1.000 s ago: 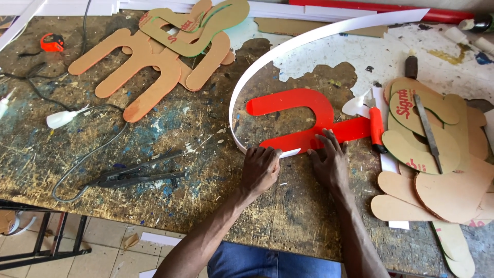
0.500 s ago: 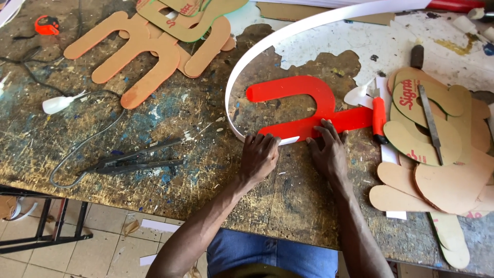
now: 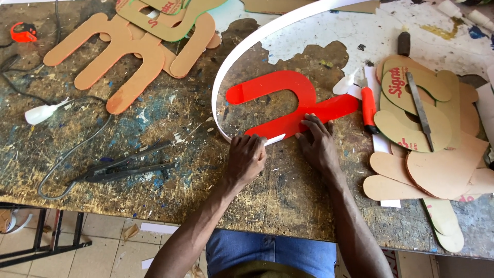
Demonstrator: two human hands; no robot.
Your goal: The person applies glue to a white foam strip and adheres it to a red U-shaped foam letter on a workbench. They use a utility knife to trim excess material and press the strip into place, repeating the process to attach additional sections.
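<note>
A flat red plastic cut-out shape [image 3: 288, 100] lies on the worn workbench [image 3: 154, 154]. A long white plastic strip [image 3: 242, 46] stands on edge and curves around the shape's left side, its end at the shape's lower edge. My left hand [image 3: 246, 158] grips the strip's end against the shape's bottom. My right hand [image 3: 318, 144] lies flat beside it, its fingers pressing on the red shape's lower part.
Tan board cut-outs [image 3: 128, 51] lie at the back left, and more are stacked at the right [image 3: 427, 139] with a metal file [image 3: 419, 110] on top. A red-handled knife [image 3: 369, 105], a small glue bottle [image 3: 43, 113], a corded tool [image 3: 123, 166] and an orange tape measure [image 3: 23, 32] lie about.
The camera has shifted, so the bench sits higher in view. Both hands stay at the red shape's lower edge; the left hand still holds the strip's end there.
</note>
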